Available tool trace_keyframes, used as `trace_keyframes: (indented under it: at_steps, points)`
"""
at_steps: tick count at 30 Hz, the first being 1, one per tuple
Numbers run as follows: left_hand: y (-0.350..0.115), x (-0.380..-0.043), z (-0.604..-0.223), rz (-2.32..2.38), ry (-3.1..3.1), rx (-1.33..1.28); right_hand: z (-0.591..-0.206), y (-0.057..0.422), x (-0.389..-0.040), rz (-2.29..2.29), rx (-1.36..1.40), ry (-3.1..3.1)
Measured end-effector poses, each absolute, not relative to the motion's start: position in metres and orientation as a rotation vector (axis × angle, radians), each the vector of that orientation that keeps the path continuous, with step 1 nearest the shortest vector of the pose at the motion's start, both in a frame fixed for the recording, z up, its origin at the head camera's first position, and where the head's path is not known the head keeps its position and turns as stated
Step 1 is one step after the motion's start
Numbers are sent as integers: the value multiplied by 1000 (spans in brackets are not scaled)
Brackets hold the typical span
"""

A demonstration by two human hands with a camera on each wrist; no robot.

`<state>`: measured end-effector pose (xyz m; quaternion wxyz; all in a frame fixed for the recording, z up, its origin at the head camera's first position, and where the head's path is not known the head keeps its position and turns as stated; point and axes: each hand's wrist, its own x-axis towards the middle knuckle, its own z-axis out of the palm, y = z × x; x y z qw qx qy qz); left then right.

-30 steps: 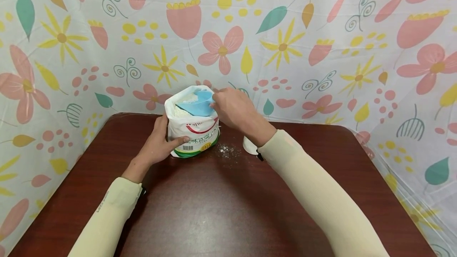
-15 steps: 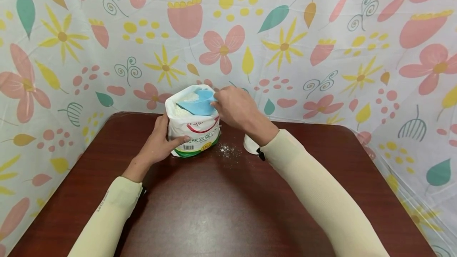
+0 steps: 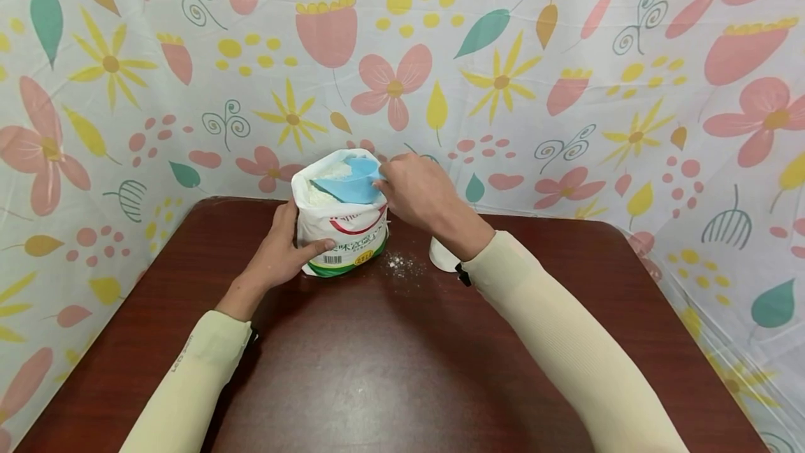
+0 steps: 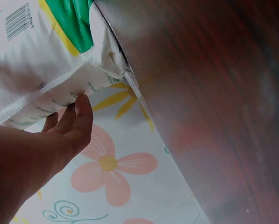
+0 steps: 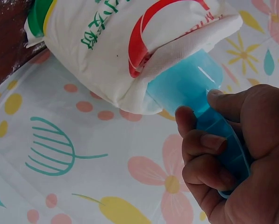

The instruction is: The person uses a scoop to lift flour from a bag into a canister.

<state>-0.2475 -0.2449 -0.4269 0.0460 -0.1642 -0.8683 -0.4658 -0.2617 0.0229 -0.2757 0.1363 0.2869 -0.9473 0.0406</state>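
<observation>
A white flour bag (image 3: 352, 231) with a green bottom stands on the table, its top folded open and pale flour (image 3: 319, 197) inside. My left hand (image 3: 281, 249) holds the bag's left side, thumb across the front; in the left wrist view its fingers (image 4: 83, 114) rest along the bag's side (image 4: 46, 51). With curled fingers my right hand (image 3: 420, 191) grips the handle of a blue scoop (image 3: 357, 186). The right wrist view shows the scoop (image 5: 190, 81) reaching in over the bag's rim, its front end hidden inside.
A white round-based container (image 3: 443, 257) stands right of the bag, mostly hidden behind my right wrist. Spilled flour (image 3: 402, 266) lies on the dark wooden table (image 3: 377, 369) between them. A flower-patterned cloth (image 3: 534, 173) hangs close behind the table.
Almost nothing differs: the scoop and my right hand have shifted very slightly to the right. My left hand keeps its place on the bag.
</observation>
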Motion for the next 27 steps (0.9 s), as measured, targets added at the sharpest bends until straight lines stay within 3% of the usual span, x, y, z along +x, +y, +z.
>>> trace_keyframes:
  at_steps: [27]
  points:
    - [-245,-247,-426,-1437,-2590,-550,-264,37,-249,143,787,-2724]
